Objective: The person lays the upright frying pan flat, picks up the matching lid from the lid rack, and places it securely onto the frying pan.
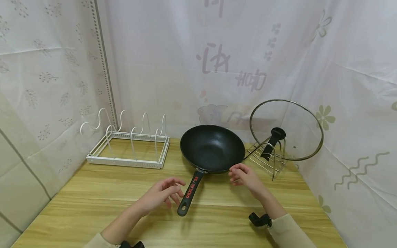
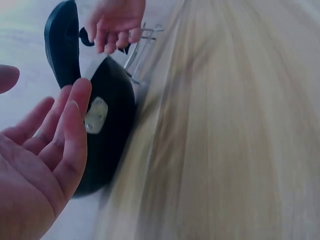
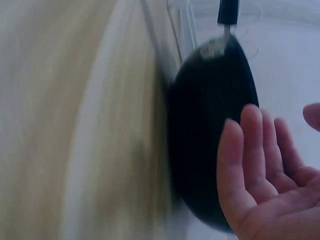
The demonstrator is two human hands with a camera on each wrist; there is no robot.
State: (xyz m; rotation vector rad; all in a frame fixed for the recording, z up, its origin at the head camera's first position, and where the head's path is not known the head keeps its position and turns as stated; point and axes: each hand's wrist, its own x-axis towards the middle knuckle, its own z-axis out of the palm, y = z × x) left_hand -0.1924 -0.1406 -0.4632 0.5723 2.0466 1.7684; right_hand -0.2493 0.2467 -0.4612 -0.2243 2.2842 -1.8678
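A black wok (image 1: 212,148) sits on the wooden table, its long handle (image 1: 191,193) with red lettering pointing toward me. Just left of that handle is my left hand (image 1: 161,196), fingers loosely bent with nothing in them; whether a fingertip touches the handle I cannot tell. My right hand (image 1: 245,179) is at the wok's right rim, relaxed and holding nothing. In the right wrist view its fingers (image 3: 252,150) extend along the wok's dark outer side (image 3: 205,135); contact is unclear. From the left wrist view, the handle (image 2: 62,45) rises beyond the left fingertips.
A white rack (image 1: 124,162) with upright loops stands at the back left. At the back right, a small wire stand (image 1: 273,165) supports a glass lid (image 1: 297,131) with a metal rim and black knob. Printed curtains (image 1: 173,69) enclose the table (image 1: 217,224).
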